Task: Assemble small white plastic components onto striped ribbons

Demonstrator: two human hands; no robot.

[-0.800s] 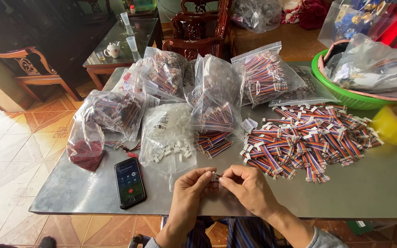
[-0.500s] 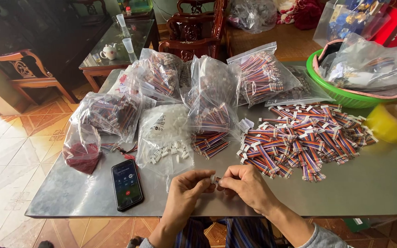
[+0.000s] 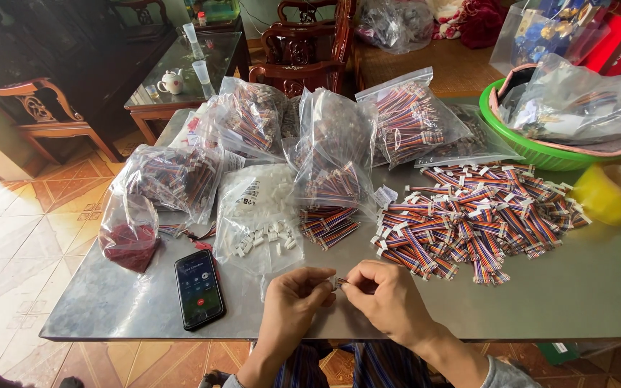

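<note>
Both hands, the left hand [image 3: 292, 298] and the right hand [image 3: 389, 298], pinch a tiny part [image 3: 339, 282] together over the tabletop [image 3: 583, 294]. It may be a little wire plug, too small to tell. A phone [image 3: 198, 289] lies near the left hand.

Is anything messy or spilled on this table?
Nothing is broken. A few striped cables stick out from under a bag, loose beside the big pile. Small white connectors sit at the mouth of their bag. Both hands, left and right, pinch a tiny piece.

Rainbow-striped ribbon cables [image 3: 479, 215] at two o'clock; green basin [image 3: 522, 147]; yellow tape roll [image 3: 612, 190]; black phone [image 3: 198, 289]; grey desk [image 3: 576, 294].
</note>
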